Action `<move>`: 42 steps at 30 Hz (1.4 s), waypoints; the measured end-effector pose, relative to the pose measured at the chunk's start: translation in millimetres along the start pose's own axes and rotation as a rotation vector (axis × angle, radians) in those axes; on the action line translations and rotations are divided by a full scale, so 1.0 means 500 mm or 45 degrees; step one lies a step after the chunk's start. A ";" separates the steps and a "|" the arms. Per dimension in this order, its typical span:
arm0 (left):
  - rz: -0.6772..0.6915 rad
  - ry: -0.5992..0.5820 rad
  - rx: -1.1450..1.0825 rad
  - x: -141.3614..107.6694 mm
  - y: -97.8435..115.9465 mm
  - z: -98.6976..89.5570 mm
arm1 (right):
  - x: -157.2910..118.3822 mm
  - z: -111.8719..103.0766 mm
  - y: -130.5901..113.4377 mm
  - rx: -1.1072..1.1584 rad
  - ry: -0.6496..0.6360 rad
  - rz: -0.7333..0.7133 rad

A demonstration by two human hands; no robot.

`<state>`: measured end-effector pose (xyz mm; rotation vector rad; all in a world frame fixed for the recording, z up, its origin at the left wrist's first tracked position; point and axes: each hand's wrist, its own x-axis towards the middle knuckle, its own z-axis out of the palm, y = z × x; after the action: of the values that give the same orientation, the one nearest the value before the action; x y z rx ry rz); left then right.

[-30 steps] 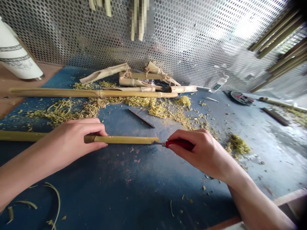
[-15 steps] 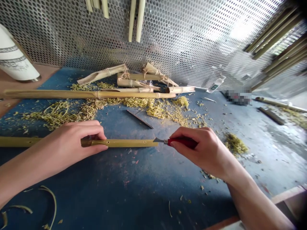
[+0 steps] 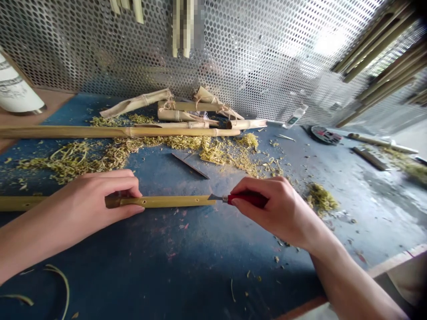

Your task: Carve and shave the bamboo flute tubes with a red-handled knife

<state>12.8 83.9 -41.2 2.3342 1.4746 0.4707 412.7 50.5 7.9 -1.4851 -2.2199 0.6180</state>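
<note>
The left hand [image 3: 115,200] is clamping down on a slim yellow-green bamboo tube [image 3: 173,202], thumb on the near side and fingers on the far side. The tube is lying crosswise in the middle of the blue table [image 3: 160,266], roughly following its far edge, and is running out of view at the left. Small round holes are showing along its upper face, two of them between the left hand and the tube's right end.

The right hand [image 3: 271,206] is closing around a small knife with a red handle and a grey metal blade [image 3: 248,199]. The blade tip is overlapping the tube's right end; whether it is pressing in is hard to tell.

Beyond the tube, a thin dark flat strip [image 3: 190,166] is lying slantwise, and heaps of yellowish curly shavings [image 3: 213,151] are spreading behind it. A long tan bamboo pole [image 3: 83,132] is stretching past the table's left edge. Nearer the far edge, pale cut bamboo pieces tied with cord [image 3: 195,106] are lying in a cluster, and a small clear bottle with a green label [image 3: 295,116] is leaning farther right.
</note>
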 end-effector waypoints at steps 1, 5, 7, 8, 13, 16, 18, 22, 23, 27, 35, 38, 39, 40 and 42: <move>0.014 0.010 -0.002 0.000 0.000 0.000 | 0.000 0.001 0.001 0.002 -0.005 -0.001; 0.080 0.058 -0.011 -0.002 -0.001 0.001 | 0.000 0.005 -0.001 0.039 -0.011 -0.028; 0.114 0.077 -0.019 -0.002 -0.001 0.002 | 0.002 0.009 -0.004 0.081 -0.015 -0.050; 0.132 0.088 -0.022 -0.002 -0.001 0.002 | 0.003 0.012 -0.006 0.101 -0.017 -0.063; 0.229 0.126 -0.024 -0.003 0.001 0.003 | 0.005 0.028 -0.010 0.102 0.006 -0.151; 0.267 0.125 -0.037 -0.003 0.005 0.009 | 0.004 0.034 -0.010 0.076 0.030 -0.197; 0.282 0.132 -0.046 -0.004 0.010 0.019 | 0.002 0.035 -0.012 0.084 0.031 -0.209; 0.303 0.115 -0.059 -0.014 0.018 0.041 | 0.002 0.037 -0.016 0.103 0.043 -0.226; 0.304 0.098 -0.060 -0.017 0.018 0.046 | 0.002 0.037 -0.017 0.098 0.047 -0.233; 0.294 0.046 -0.063 -0.027 0.012 0.056 | 0.002 0.041 -0.019 0.064 0.054 -0.252; 0.318 0.077 -0.080 -0.024 0.009 0.059 | 0.003 0.044 -0.018 0.042 0.071 -0.255; 0.324 0.082 -0.089 -0.023 0.012 0.058 | 0.002 0.044 -0.015 0.032 0.084 -0.257; 0.323 0.082 -0.089 -0.023 0.012 0.058 | 0.002 0.043 -0.015 0.032 0.087 -0.255; 0.321 0.085 -0.088 -0.023 0.013 0.057 | 0.002 0.043 -0.015 0.033 0.089 -0.252; 0.308 0.080 -0.079 -0.023 0.015 0.056 | 0.002 0.042 -0.015 0.039 0.078 -0.238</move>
<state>26.6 67.7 -63.7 2.4799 1.1898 0.6482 395.1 46.0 -5.0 -1.2468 -2.2578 0.5369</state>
